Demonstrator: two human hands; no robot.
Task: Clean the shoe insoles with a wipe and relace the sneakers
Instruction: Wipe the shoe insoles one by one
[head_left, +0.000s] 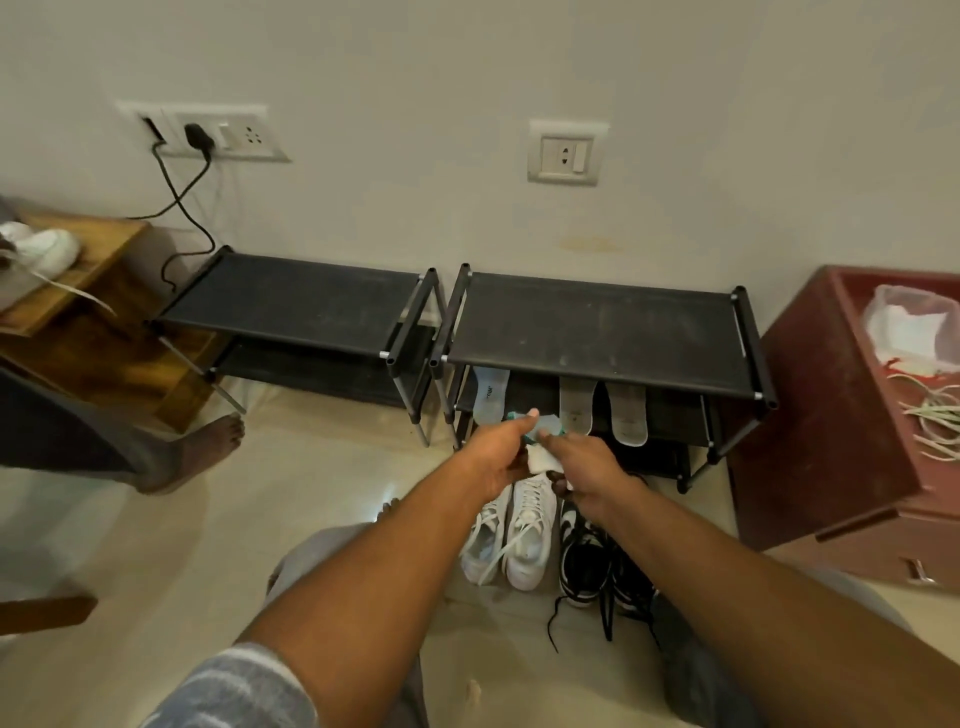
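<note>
Charger (196, 136) plugged in; red cabinet (810, 405) right.

You are looking at almost nothing that can be read. The pale blue insole (488, 400), leaning under the top shelf of the black rack (597, 332), is carrying a short dark printed word running along its length. It is showing too small and blurred for you to make out the letters with any certainty. The grey insole (575, 410) next to it and the further grey insole (628, 415) are each showing what looks like a faint small mark low on the surface, and these are likewise too small to read.
</note>
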